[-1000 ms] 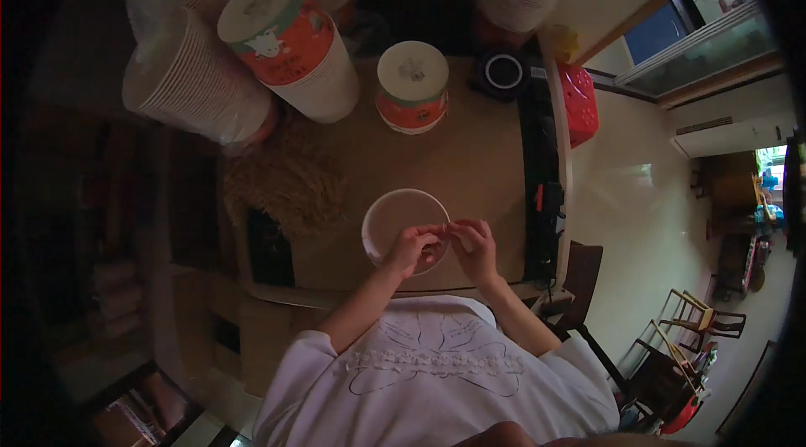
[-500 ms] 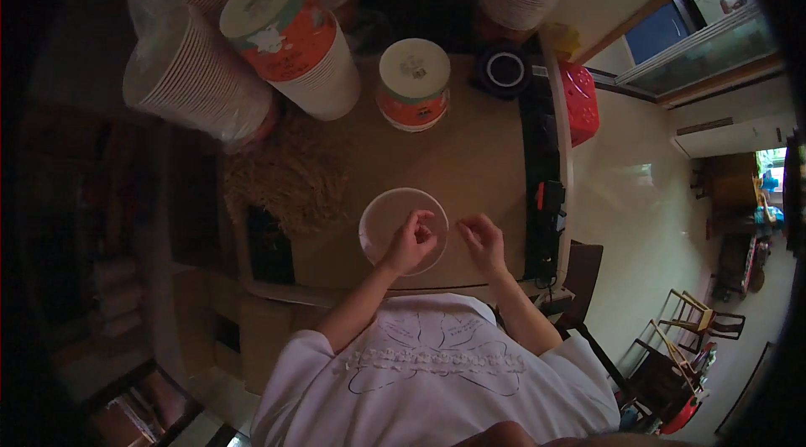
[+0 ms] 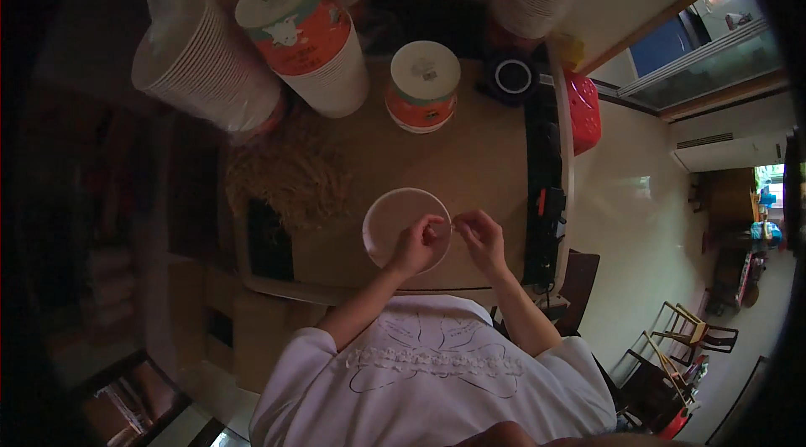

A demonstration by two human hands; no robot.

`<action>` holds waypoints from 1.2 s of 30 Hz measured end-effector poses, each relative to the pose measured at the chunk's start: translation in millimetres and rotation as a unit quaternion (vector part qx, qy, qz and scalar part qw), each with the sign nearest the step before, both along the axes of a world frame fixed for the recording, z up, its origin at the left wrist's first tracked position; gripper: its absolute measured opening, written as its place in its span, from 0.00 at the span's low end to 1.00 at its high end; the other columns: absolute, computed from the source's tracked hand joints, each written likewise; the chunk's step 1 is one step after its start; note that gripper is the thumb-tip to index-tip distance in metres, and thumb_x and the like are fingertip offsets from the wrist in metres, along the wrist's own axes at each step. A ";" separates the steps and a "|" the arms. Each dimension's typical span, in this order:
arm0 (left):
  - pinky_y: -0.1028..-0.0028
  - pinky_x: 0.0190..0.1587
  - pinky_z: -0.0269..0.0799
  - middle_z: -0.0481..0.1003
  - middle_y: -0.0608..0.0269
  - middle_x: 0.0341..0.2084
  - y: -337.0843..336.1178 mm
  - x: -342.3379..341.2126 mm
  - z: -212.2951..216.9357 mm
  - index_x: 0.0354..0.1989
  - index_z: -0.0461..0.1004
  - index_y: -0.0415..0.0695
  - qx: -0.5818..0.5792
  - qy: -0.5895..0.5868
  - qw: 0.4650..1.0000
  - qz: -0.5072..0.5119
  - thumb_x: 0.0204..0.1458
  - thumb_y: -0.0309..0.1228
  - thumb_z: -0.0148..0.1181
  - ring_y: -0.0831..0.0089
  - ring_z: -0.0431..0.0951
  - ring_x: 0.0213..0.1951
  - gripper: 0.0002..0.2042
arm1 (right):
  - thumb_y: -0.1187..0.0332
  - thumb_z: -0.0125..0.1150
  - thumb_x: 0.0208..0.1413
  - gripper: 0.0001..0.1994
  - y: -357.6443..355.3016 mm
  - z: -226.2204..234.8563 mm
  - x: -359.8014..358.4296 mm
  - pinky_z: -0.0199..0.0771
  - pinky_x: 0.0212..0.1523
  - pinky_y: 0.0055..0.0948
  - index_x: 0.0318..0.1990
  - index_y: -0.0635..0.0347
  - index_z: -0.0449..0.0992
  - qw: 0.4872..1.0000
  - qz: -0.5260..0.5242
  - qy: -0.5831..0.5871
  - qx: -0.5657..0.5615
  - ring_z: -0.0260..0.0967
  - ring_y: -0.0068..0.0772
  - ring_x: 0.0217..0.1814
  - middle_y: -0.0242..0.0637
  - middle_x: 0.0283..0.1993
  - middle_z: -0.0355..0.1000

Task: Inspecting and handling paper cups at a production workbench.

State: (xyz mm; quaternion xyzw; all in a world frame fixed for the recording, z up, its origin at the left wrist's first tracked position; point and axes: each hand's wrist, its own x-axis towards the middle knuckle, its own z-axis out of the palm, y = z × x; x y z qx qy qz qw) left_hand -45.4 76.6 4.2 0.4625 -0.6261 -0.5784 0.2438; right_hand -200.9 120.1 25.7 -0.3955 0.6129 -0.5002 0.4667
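A round white paper tub [image 3: 382, 222] stands with its mouth up on the brown tabletop, close in front of me. My left hand [image 3: 416, 247] is over its right side, fingers curled in; what they may hold is too small to make out. Just outside the right rim, my right hand [image 3: 484, 241] is closed in a pinch, its fingertips close to the left hand's. A tiny pale bit seems to show at those fingertips, too small to name.
Left of the tub lies a heap of tan, stringy strands [image 3: 290, 174]. Beyond are a short stack of orange-and-white tubs [image 3: 424, 82], a taller stack [image 3: 306, 44], and wrapped white tub stacks [image 3: 206, 65]. A dark round device [image 3: 512, 78] and power strip [image 3: 550, 203] line the right side.
Both hands have drawn closer together at the tub's right rim. My left hand moved slightly right and its fingers curled more. The whole view shifted a little.
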 end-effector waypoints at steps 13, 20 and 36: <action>0.75 0.24 0.68 0.74 0.57 0.18 4.5 -1.9 -2.4 0.35 0.72 0.44 0.005 0.017 1.000 -0.016 0.47 0.31 0.59 0.75 0.75 0.20 0.08 | 0.75 0.54 0.53 0.04 7.4 6.6 -0.6 0.69 0.41 0.20 0.35 0.65 0.71 0.996 -0.050 -0.068 -0.017 0.70 0.23 0.38 0.33 0.34 0.71; 0.74 0.24 0.69 0.74 0.59 0.17 2.0 -10.8 2.1 0.30 0.73 0.43 -0.047 -0.008 0.999 0.002 0.45 0.32 0.60 0.73 0.76 0.21 0.07 | 0.77 0.52 0.53 0.06 -4.4 21.5 -7.4 0.69 0.40 0.21 0.39 0.65 0.70 0.998 -0.060 -0.009 -0.009 0.69 0.24 0.37 0.36 0.36 0.71; 0.71 0.25 0.70 0.75 0.56 0.21 2.6 -5.6 20.6 0.29 0.74 0.43 -0.054 -0.006 0.999 -0.004 0.44 0.30 0.58 0.67 0.77 0.24 0.05 | 0.70 0.57 0.47 0.05 -7.0 32.7 -27.9 0.71 0.34 0.38 0.33 0.56 0.75 0.904 0.251 0.345 -0.024 0.70 0.45 0.35 0.40 0.33 0.71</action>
